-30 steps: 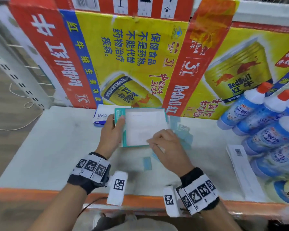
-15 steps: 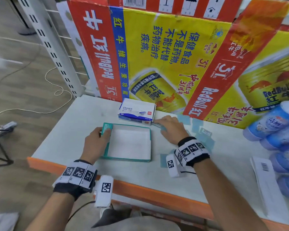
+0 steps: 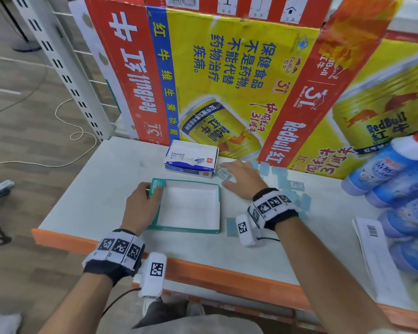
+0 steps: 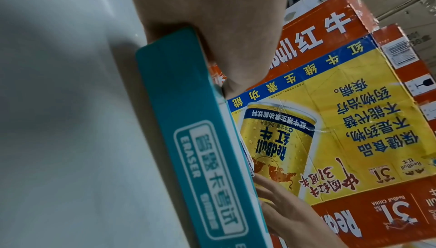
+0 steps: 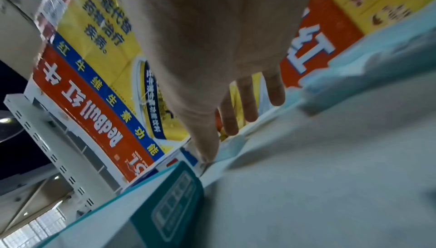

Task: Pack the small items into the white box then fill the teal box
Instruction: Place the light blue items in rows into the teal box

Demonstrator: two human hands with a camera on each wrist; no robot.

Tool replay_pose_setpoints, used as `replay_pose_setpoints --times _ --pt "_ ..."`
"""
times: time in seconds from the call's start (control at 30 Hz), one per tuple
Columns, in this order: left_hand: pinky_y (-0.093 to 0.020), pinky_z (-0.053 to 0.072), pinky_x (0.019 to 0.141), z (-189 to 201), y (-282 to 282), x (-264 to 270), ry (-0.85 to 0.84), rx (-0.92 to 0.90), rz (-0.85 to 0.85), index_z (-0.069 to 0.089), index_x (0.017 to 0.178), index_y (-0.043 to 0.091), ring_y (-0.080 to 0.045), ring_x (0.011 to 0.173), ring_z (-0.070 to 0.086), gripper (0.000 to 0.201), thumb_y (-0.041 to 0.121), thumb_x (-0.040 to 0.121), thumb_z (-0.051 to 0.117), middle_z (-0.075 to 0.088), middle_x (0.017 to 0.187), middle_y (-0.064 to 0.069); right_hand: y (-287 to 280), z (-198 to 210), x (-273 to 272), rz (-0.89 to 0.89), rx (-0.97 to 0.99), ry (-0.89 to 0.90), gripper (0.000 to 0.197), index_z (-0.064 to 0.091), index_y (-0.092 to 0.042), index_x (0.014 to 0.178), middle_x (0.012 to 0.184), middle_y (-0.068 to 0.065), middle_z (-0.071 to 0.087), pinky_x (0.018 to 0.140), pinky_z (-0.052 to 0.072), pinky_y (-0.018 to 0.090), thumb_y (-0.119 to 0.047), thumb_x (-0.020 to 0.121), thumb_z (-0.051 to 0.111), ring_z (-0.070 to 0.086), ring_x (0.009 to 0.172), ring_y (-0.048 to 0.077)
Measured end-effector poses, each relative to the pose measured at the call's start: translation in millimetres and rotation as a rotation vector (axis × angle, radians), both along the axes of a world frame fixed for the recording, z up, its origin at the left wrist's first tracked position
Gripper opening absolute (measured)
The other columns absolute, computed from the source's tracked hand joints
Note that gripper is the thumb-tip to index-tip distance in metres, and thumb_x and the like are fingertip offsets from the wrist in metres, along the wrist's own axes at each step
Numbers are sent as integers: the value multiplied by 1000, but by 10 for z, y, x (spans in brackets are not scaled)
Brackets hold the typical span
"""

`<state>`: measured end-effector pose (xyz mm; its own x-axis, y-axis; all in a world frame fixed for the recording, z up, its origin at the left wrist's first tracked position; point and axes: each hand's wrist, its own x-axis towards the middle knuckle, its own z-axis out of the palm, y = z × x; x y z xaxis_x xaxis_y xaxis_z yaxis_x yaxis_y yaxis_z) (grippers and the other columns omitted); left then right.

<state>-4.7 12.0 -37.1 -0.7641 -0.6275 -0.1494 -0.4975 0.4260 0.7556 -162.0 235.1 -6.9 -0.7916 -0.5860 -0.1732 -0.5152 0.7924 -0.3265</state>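
An open teal box [image 3: 186,229], white inside and holding nothing, lies near the shelf's front edge. My left hand [image 3: 153,192] grips its left wall, thumb over the rim; that printed wall [image 4: 195,140] fills the left wrist view. Behind it sits the closed white eraser box [image 3: 191,157]. My right hand [image 3: 227,175] is spread flat beside the white box, fingers [image 5: 247,102] straight, over a small light-blue eraser [image 3: 224,174]. Several more light-blue erasers [image 3: 281,179] lie scattered to the right, and one [image 3: 231,226] is by the teal box's front right corner.
A tall Red Bull carton [image 3: 227,80] walls off the back. Blue cleaner bottles [image 3: 396,177] lie piled at the right, with a barcoded white sheet [image 3: 372,237] in front. The orange shelf lip [image 3: 227,280] runs along the front; a slotted upright [image 3: 65,68] stands at the left.
My left hand drew the teal box nearer the front edge. My right hand left the box's near side and reached back beside the white box, where its fingers have spread.
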Motion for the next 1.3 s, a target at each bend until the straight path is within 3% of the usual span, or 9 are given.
replay_pose_setpoints --times 0.17,0.37,0.47,0.57,0.8,0.93,1.07,1.17,1.3 --pt "-30 36 72 12 3 62 23 -18 42 55 115 10 -19 83 51 35 37 94 47 58 97 -2 -166 -17 -47 16 57 25 37 52 -32 124 120 8 50 96 38 43 -20 90 51 44 114 30" --pt "-31 35 73 -9 31 39 61 -60 40 56 113 7 -19 85 49 33 33 94 48 62 105 -9 357 24 40 -106 106 90 29 58 -22 103 112 6 48 93 34 40 -7 79 52 40 112 29" --pt "-31 36 74 -22 44 -4 77 -85 32 57 112 5 -20 86 49 33 31 93 50 60 105 -13 439 16 368 58 -81 -54 28 59 -28 108 114 -3 46 96 32 32 -30 80 63 35 112 17" --pt "-35 41 78 -28 29 -42 70 -79 20 56 113 5 -27 94 53 33 29 91 51 59 107 -14 390 -4 626 230 -5 -158 42 58 -35 105 110 -10 43 92 31 31 -54 69 68 32 107 11" --pt "-33 39 91 17 214 -111 43 -83 -116 46 131 18 -25 101 53 39 28 93 50 46 122 -12 730 95 423 38 142 -110 15 59 -25 98 109 -1 46 97 32 38 -23 84 61 39 117 24" --pt "-20 44 73 46 455 -204 10 -68 -232 44 132 23 -14 84 54 41 34 93 49 44 122 -6 1011 98 354 -128 64 -96 11 61 -19 95 104 2 50 95 37 35 -17 84 60 45 110 22" --pt "-23 46 71 39 554 -235 18 -11 -278 42 134 21 -15 88 55 44 34 93 50 45 123 -6 1161 61 387 -237 -125 -51 13 63 -15 99 102 3 54 95 43 34 -14 86 60 51 104 21" --pt "-22 48 74 4 534 -161 36 19 -354 37 138 22 -16 95 56 54 33 89 57 44 123 -4 1150 12 394 -255 -191 -28 33 57 -16 120 118 4 52 99 39 30 -10 88 56 49 113 21" --pt "-37 40 101 -65 494 -80 68 -29 -458 26 144 21 -19 121 36 71 33 85 64 41 131 -3 891 -30 319 -142 11 -15 52 38 -30 141 149 0 30 109 31 45 -17 92 51 34 131 26"
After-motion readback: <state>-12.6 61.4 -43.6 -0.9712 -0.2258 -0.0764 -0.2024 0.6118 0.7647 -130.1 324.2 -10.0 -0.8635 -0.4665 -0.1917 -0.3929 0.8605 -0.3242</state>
